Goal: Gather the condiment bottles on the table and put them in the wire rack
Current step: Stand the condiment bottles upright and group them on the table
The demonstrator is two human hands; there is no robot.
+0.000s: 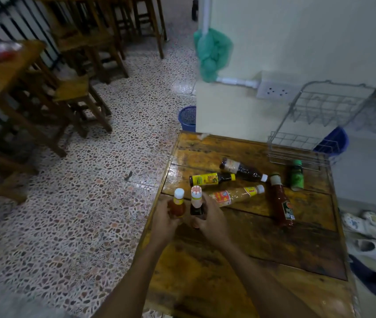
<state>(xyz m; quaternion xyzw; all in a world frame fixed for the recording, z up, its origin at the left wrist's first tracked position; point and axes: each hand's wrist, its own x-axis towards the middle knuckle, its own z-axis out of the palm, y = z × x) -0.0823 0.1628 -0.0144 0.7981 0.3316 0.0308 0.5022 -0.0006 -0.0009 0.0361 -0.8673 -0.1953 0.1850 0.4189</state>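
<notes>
The wire rack [297,149] at the desk's [228,271] far corner looks empty, five bottles lie near it, and only now the left hand [164,218] grips an orange bottle [178,204], the right hand [210,218] a dark bottle [196,203].

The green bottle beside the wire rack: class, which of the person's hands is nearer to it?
Right. The right hand, gripping a dark bottle, lies closer to the green bottle; the left hand is farther, at the table's left edge.

Wooden stools [77,92] on terrazzo floor [86,203]; blue baskets [187,118] beside wall; green mesh bag [212,53] on pipe; wall socket [276,90]; sandals [370,246] near the table.
</notes>
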